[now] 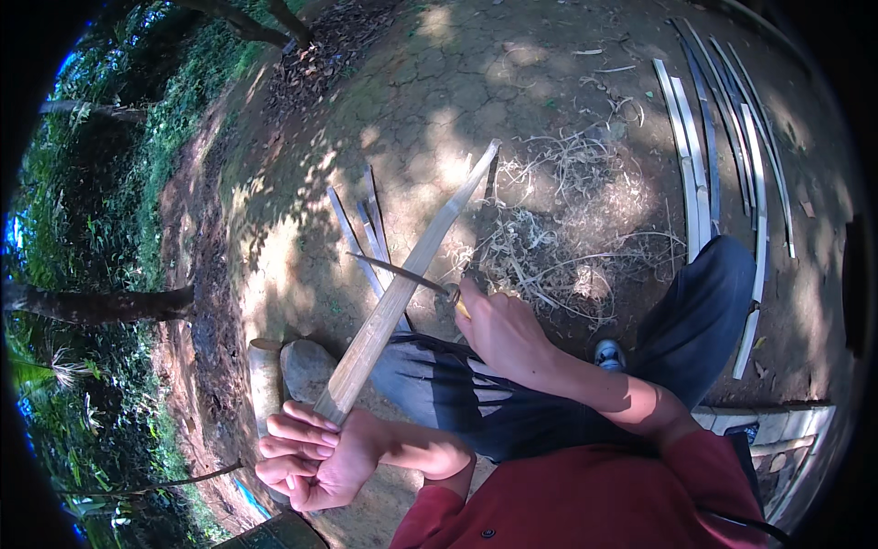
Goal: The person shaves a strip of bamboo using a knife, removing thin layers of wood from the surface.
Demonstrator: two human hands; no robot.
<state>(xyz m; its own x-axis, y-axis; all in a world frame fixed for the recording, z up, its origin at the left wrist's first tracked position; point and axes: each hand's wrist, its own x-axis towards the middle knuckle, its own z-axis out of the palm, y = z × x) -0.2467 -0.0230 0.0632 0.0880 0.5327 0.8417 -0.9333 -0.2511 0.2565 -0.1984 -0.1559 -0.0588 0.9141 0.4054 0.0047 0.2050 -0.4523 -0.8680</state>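
My left hand (322,457) is closed around the near end of a long, pale bamboo strip (380,320). The strip slants up and away to the right, narrowing toward its far tip. In my right hand (508,337) is a knife with a yellow handle, gripped in a fist. Its thin, dark, curved blade (416,277) lies across the middle of the strip and points left, the tip reaching past the strip's left edge. The bent leg in dark trousers (430,375) is under the strip and my right forearm.
Curled shavings (558,247) litter the dirt ahead. Several long split strips (704,174) lie at the right, and a few dark ones (370,229) behind the held strip. A cut log (265,380) and a stone (307,371) stand at the left. Green plants (91,192) border the ground.
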